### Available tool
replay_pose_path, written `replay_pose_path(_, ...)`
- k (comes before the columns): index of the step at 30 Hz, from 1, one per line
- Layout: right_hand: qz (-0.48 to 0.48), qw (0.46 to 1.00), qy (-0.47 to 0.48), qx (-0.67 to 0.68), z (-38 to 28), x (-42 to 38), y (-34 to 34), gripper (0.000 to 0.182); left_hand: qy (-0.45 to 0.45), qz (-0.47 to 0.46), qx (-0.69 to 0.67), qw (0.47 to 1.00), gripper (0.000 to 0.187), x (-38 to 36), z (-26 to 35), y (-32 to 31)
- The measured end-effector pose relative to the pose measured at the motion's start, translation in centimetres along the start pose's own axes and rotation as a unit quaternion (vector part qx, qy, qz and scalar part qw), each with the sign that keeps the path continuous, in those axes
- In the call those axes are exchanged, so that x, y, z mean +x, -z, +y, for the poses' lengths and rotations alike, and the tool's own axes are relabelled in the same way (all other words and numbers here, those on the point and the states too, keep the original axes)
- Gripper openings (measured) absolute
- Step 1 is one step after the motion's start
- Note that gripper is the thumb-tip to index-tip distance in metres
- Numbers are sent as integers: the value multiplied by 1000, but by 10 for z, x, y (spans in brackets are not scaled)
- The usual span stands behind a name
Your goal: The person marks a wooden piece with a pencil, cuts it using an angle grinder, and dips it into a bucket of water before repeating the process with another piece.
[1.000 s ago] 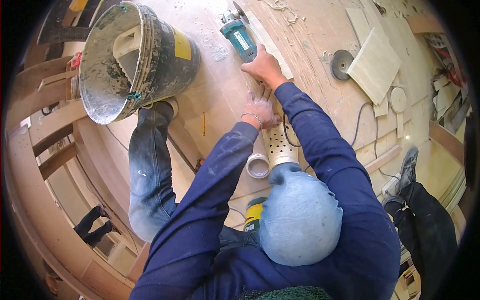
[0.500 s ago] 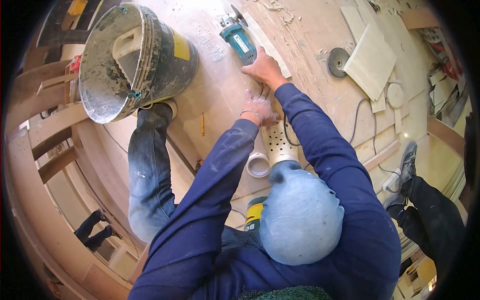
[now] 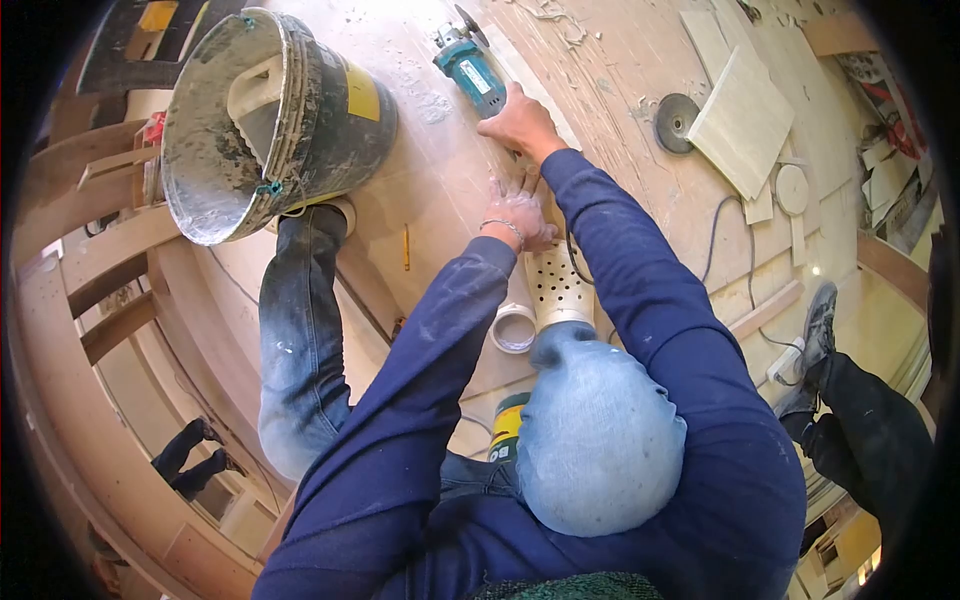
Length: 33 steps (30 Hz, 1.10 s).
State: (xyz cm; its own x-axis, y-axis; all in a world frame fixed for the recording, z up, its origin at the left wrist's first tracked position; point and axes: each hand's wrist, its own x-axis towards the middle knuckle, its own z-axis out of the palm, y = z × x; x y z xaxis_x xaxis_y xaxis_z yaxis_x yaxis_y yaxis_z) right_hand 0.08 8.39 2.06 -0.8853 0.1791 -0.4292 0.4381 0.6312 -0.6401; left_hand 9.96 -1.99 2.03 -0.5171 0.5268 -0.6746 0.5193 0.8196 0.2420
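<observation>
A teal angle grinder [image 3: 472,76] lies at the top centre, its disc pointing away from me. My right hand [image 3: 522,124] is closed round its rear end. Below it, my dusty left hand [image 3: 517,212] rests with fingers spread, close to a white plastic cylinder [image 3: 515,328] and the perforated light shoe [image 3: 560,285]. Whether the left palm presses on anything beneath it cannot be seen. A black cable hangs beside my right sleeve.
A dirty bucket [image 3: 350,110] stands at the upper left, a pencil [image 3: 406,247] near it. At the right are a loose disc [image 3: 676,123], a pale tile [image 3: 742,125] and cables. Another person's leg and shoe [image 3: 820,325] show at the right edge.
My right hand and the grinder have shifted slightly up and to the left. My left hand has stayed nearly in place.
</observation>
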Motion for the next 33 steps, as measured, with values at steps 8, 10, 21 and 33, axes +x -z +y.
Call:
replay_pose_path(8,4,1000,6,9,9,-13,-2,86,16,-58,16,998,82,0,4,10)
replay_pose_path(10,14,1000,4,11,15,-21,-3,86,18,-88,26,996,82,4,4,7)
replay_pose_path(21,17,1000,0,12,15,-19,-4,88,-2,-65,43,997,85,6,-4,0)
replay_pose_path(33,8,1000,1,8,16,-20,-3,85,-8,-74,52,996,83,6,-6,-1)
